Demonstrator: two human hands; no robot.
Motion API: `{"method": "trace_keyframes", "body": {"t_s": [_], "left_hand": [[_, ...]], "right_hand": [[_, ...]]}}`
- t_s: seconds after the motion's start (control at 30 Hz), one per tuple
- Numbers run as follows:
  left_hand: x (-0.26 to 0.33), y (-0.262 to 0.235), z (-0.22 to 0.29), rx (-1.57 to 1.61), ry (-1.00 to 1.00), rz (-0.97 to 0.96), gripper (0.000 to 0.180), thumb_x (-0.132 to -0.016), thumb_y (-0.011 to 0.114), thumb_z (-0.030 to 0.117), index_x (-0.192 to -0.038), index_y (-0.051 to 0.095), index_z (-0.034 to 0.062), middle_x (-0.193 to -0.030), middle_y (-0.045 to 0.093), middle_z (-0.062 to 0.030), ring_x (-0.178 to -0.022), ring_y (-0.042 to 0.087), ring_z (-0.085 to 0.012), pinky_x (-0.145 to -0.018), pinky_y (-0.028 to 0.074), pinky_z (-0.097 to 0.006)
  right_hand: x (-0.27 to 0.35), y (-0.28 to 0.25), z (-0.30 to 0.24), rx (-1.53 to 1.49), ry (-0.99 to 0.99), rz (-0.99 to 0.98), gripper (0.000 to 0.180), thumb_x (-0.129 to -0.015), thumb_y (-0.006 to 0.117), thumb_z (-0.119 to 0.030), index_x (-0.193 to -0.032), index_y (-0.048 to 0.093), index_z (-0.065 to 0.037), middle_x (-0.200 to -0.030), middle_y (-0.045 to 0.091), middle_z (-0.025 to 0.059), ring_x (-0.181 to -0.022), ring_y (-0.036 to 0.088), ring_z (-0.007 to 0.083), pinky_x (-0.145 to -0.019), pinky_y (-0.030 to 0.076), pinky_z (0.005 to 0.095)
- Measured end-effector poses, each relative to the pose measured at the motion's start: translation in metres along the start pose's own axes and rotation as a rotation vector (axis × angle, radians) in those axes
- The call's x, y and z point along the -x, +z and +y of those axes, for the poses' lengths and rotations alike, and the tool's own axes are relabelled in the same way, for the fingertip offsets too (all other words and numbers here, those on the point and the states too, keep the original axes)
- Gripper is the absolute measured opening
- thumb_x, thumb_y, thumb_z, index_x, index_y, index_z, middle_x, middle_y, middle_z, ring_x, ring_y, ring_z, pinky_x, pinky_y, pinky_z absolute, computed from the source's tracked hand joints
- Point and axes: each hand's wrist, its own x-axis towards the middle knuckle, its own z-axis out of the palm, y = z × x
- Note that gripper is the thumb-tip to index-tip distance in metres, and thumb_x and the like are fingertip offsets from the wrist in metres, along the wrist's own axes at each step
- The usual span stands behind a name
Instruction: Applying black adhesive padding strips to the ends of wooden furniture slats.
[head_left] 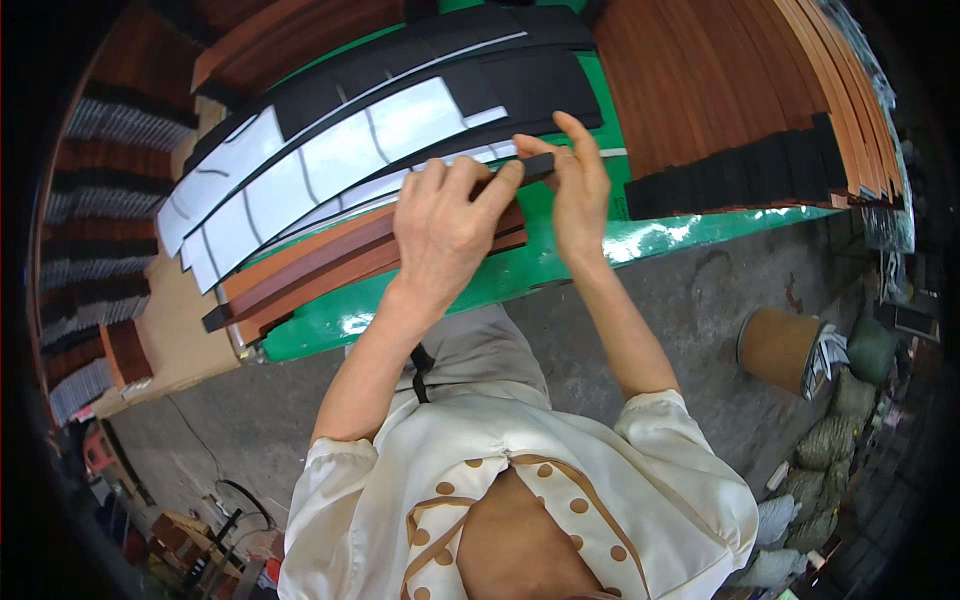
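A long reddish-brown strip (320,268) with black ends slants across the near edge of the green table. My left hand (440,225) is closed over it near its right part, with thumb and fingers pressing on the black end piece (538,167). At the tip of that same end, my right hand (580,195) pinches with bent fingers, one finger sticking up. Part of the strip is hidden beneath my left hand. More brown strips (375,262) lie under and beside it. Beyond my hands are white sheets (340,150) with dark marks, lying over black strips (530,85).
Brown strips with black ends form a large stack (710,90) on the right of the green table (560,245). More stacks (120,180) stand on a tan board (185,310) at left. A brown bin (775,350) with white scraps and several sacks (825,440) sit on the floor.
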Motion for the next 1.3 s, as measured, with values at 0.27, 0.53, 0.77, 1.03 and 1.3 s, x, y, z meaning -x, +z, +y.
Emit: {"method": "trace_keyframes", "body": {"t_s": [0.27,0.53,0.77,1.03,1.3], "left_hand": [[0.057,-0.104,-0.016,-0.252,-0.101,0.097,0.038,-0.070,0.070,0.013,-0.106,0.063,0.0119,-0.105,0.060,-0.0054,-0.101,0.054,-0.0213,-0.087,0.036,-0.039],[0.134,-0.190,-0.093,0.146,-1.065,0.122,0.027,-0.094,0.051,0.021,-0.101,0.063,-0.0013,-0.084,0.064,-0.0118,-0.076,0.059,-0.0224,-0.070,0.046,-0.035],[0.158,-0.189,-0.111,0.563,-1.000,0.243,0.028,-0.091,0.057,0.014,-0.113,0.057,-0.0022,-0.103,0.063,-0.0111,-0.089,0.058,-0.0167,-0.078,0.047,-0.028],[0.201,-0.179,-0.125,0.328,-0.893,0.158,0.040,-0.082,0.064,0.006,-0.121,0.052,0.0000,-0.111,0.061,-0.0134,-0.104,0.058,-0.0200,-0.088,0.045,-0.032],[0.224,-0.244,-0.178,-0.070,-0.875,0.339,0.041,-0.081,0.063,0.010,-0.120,0.053,0.0003,-0.117,0.057,-0.0187,-0.110,0.054,-0.0321,-0.094,0.041,-0.037]], "right_hand": [[-0.003,-0.035,-0.010,0.299,0.057,-0.141,0.039,-0.096,0.045,-0.034,-0.111,0.060,-0.001,-0.106,0.062,0.0053,-0.099,0.052,0.0113,-0.091,0.037,0.0251],[-0.007,-0.044,-0.009,0.289,0.210,-0.149,0.034,-0.095,0.049,-0.031,-0.107,0.062,-0.003,-0.104,0.060,0.0049,-0.087,0.053,0.0092,-0.080,0.044,0.0265],[0.022,-0.023,-0.013,0.193,-0.050,-0.080,0.031,-0.090,0.057,-0.010,-0.120,0.054,0.002,-0.113,0.060,0.0094,-0.104,0.055,0.0131,-0.091,0.041,0.0242],[0.038,-0.010,0.020,0.317,-0.104,-0.149,0.034,-0.091,0.053,-0.003,-0.124,0.049,0.006,-0.125,0.053,0.0150,-0.116,0.051,0.0193,-0.098,0.038,0.0288],[0.031,-0.029,0.004,0.256,-0.237,0.223,0.027,-0.095,0.044,-0.007,-0.120,0.049,0.002,-0.123,0.053,0.0115,-0.112,0.051,0.0183,-0.097,0.039,0.0304]]}}
